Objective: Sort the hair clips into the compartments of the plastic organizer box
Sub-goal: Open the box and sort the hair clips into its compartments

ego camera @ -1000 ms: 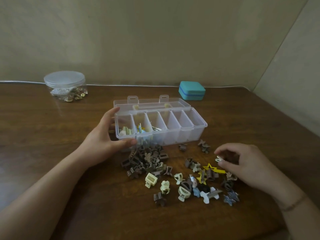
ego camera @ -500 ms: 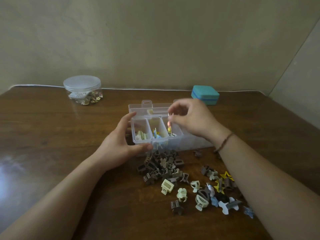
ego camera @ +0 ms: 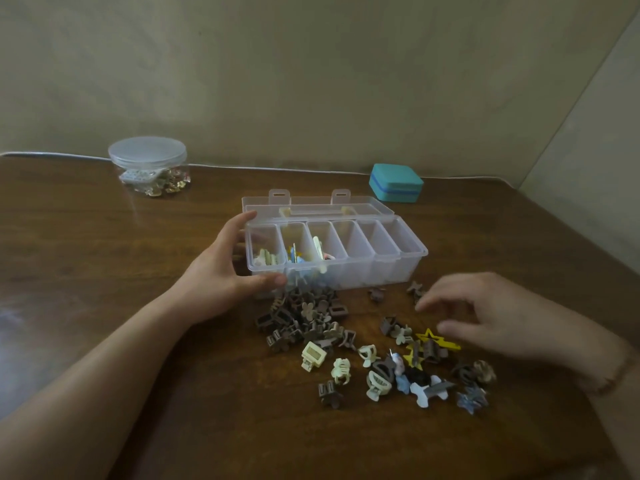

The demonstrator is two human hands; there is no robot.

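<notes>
Wood table (ego camera: 104, 271): left hand (ego camera: 221, 275) grips organizer box (ego camera: 381, 268); right hand (ego camera: 485, 313) w/ nothing.

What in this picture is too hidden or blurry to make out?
- Right hand, head view: motion blur hides whether it pinches a clip.
- Round jar: contents too small to identify.
- Organizer box: left end behind the left hand.
- Teal case: closed, contents unseen.
</notes>
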